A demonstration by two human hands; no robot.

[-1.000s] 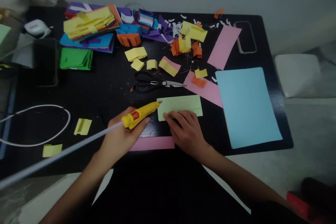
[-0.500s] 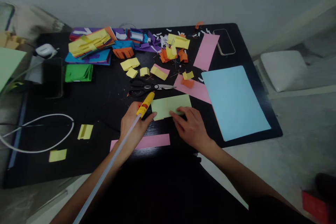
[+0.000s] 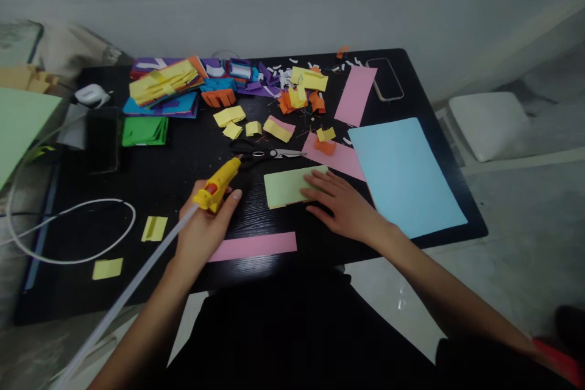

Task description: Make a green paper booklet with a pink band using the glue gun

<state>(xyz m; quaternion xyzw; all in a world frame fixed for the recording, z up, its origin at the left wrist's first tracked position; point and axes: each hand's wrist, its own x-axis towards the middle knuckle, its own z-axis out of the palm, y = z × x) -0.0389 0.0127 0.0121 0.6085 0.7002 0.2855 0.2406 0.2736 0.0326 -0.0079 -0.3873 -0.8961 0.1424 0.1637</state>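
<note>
My left hand [image 3: 203, 222] is wrapped round a yellow glue gun [image 3: 219, 181], whose long whitish stick trails back over my forearm. The nozzle points up and right, close to the black-handled scissors [image 3: 274, 153]. My right hand [image 3: 340, 202] lies with its fingers spread on the right part of a pale green paper rectangle [image 3: 284, 187]; a thin yellowish edge shows under its front side. Nearer to me lies a pink strip [image 3: 262, 246] on the black table.
Light blue sheets [image 3: 409, 177] lie at the right. Folded coloured papers [image 3: 164, 82] and scraps [image 3: 297, 97] cover the back. Phones [image 3: 103, 140] [image 3: 386, 79], a white cable [image 3: 132, 219] and small yellow pieces [image 3: 154, 228] [image 3: 107, 269] are also on the table [image 3: 183, 283].
My left hand has left the green paper and moved left with the glue gun. My right hand has shifted slightly right and flattened onto the paper.
</note>
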